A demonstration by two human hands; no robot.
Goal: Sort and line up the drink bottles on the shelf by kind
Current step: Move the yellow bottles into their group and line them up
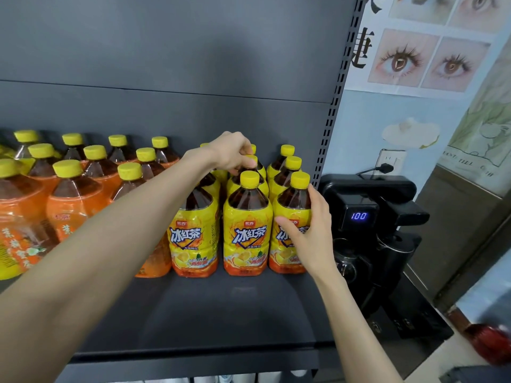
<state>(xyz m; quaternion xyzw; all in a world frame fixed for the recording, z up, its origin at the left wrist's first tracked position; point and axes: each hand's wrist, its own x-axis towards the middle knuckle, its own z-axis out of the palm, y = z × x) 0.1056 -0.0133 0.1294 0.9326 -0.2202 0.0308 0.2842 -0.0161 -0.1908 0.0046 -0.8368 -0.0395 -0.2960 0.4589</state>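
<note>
A dark metal shelf [221, 313] holds two kinds of yellow-capped tea bottles. The orange-labelled bottles [74, 205] stand in rows on the left, reaching from the near edge back to the rear panel. The yellow-labelled bottles [246, 230] stand in three columns on the right, their printed fronts facing forward along the near row. The left hand [235, 153] reaches over the left column, its forearm crossing in front of the nearest orange-labelled ones. Its fingers are curled down around the cap and neck of the second bottle [263, 186] in the middle column, just behind the front one. The right hand [309, 233] grips the front right bottle [290, 203] at the near right corner of the group, thumb laid across the label and fingers wrapped round its right side. That bottle stands upright on the shelf, touching its neighbour on the left. Just right of the shelf's slotted upright stands a black machine [367, 194] with a small lit display [359, 216] reading 100, and a plug [385, 168] sits in a wall socket behind it. On the wall above hangs a poster [425, 59] of painted eyes.
</note>
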